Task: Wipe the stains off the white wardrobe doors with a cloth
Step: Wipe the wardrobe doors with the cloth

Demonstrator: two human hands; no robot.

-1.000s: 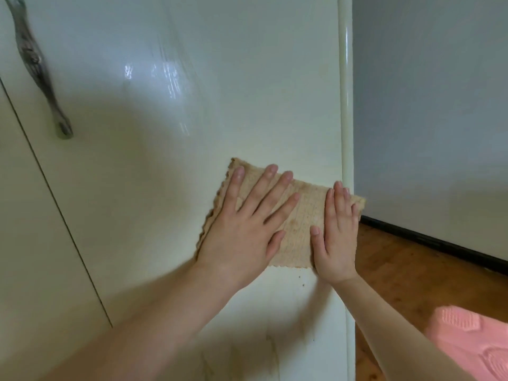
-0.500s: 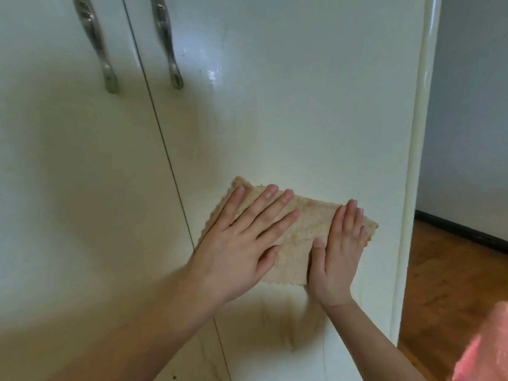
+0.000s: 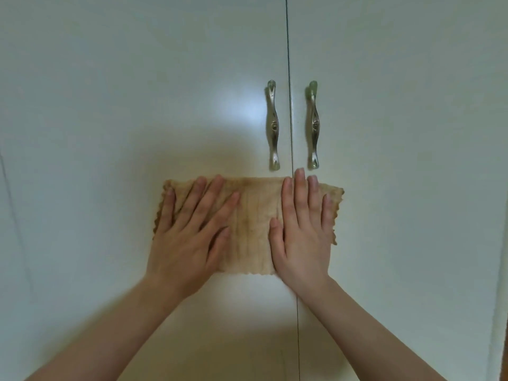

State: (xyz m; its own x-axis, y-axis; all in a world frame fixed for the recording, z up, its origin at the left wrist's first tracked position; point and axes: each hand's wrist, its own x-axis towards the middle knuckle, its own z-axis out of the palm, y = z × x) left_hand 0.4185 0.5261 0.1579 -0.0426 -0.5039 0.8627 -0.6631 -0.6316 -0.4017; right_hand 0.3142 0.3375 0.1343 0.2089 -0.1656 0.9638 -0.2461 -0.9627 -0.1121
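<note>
A beige cloth (image 3: 254, 224) with scalloped edges lies flat against the white wardrobe doors, just below the two handles. It spans the seam between the left door (image 3: 123, 119) and the right door (image 3: 398, 133). My left hand (image 3: 189, 237) presses flat on the cloth's left half, fingers spread. Over the right half, across the seam, my right hand (image 3: 302, 232) presses flat with fingers together. The cloth looks yellowed and soiled. Faint brownish streaks show low on the left door near the seam (image 3: 283, 358).
Two silver handles, the left handle (image 3: 273, 125) and the right handle (image 3: 313, 125), hang upright on either side of the seam (image 3: 288, 78), right above my fingertips. A bright glare spot sits left of them. The wardrobe's right edge (image 3: 499, 298) shows at the far right.
Both hands have slid the cloth left and up across the right door to the seam under the handles. The view swung left; the floor and grey wall are out of sight.
</note>
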